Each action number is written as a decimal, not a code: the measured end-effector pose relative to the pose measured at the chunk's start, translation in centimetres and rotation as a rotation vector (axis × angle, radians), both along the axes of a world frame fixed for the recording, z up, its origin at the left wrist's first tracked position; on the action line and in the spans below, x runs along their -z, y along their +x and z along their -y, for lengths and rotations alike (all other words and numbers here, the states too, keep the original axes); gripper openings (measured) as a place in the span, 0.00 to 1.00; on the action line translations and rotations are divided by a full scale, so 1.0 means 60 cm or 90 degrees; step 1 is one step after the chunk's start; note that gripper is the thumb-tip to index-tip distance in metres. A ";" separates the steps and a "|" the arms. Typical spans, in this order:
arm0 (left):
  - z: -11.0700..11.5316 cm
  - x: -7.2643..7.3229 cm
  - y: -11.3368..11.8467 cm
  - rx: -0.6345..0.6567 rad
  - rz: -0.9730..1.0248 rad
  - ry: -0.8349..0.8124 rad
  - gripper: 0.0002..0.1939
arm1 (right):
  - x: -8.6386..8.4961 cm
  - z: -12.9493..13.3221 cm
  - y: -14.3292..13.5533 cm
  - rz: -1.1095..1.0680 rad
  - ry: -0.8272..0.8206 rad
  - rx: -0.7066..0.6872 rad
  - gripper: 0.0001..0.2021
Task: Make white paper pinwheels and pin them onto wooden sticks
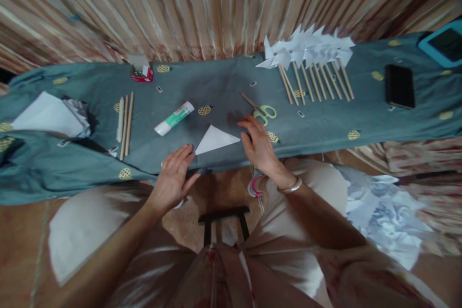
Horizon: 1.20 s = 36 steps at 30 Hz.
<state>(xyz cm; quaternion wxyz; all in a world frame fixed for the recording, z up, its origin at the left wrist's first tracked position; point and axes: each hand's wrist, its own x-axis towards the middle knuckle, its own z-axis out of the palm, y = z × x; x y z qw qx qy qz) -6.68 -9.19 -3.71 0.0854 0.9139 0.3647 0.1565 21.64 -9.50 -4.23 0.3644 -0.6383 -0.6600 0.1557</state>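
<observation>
A folded white paper triangle [215, 140] lies on the teal cloth near its front edge. My left hand [173, 178] rests by its left corner, fingers stretched out and the thumb apart; whether the fingertips touch the paper I cannot tell. At the triangle's right tip is my right hand [258, 147], its fingers spread and nothing held in them. Just beyond that hand lie scissors [265, 111] with light green handles. A green and white glue stick [174, 118] lies behind the triangle, to the left.
Paper pinwheels [310, 48] on wooden sticks lie at the back right, near a black phone [400, 85] and a blue-framed device [443, 44]. Leftward are a red box [142, 74], wooden sticks [127, 125], a white pen [120, 119] and a paper stack [50, 115]. Paper scraps [388, 216] lie lower right.
</observation>
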 end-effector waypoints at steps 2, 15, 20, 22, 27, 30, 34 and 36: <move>-0.006 -0.005 0.007 -0.038 0.030 -0.041 0.33 | -0.007 -0.002 -0.007 0.009 -0.019 -0.028 0.12; -0.053 -0.030 0.061 -0.225 0.316 -0.343 0.38 | -0.042 -0.023 -0.039 -0.061 -0.099 -0.139 0.06; -0.096 -0.051 0.082 -0.273 0.496 -0.516 0.39 | -0.058 -0.043 -0.033 -0.109 -0.019 -0.159 0.07; -0.104 -0.065 0.086 -0.292 0.526 -0.642 0.36 | -0.060 -0.050 -0.029 -0.123 0.017 -0.168 0.07; -0.116 -0.084 0.087 -0.308 0.457 -0.786 0.24 | -0.058 -0.059 -0.031 -0.140 0.070 -0.191 0.08; -0.126 -0.077 0.089 -0.328 0.470 -0.758 0.21 | -0.053 -0.066 -0.033 -0.152 0.094 -0.175 0.10; -0.135 -0.062 0.088 -0.361 0.565 -0.667 0.20 | -0.052 -0.084 -0.005 -0.138 0.135 -0.054 0.15; -0.137 -0.059 0.082 -0.366 0.603 -0.632 0.19 | -0.057 -0.090 0.022 -0.085 0.104 0.027 0.15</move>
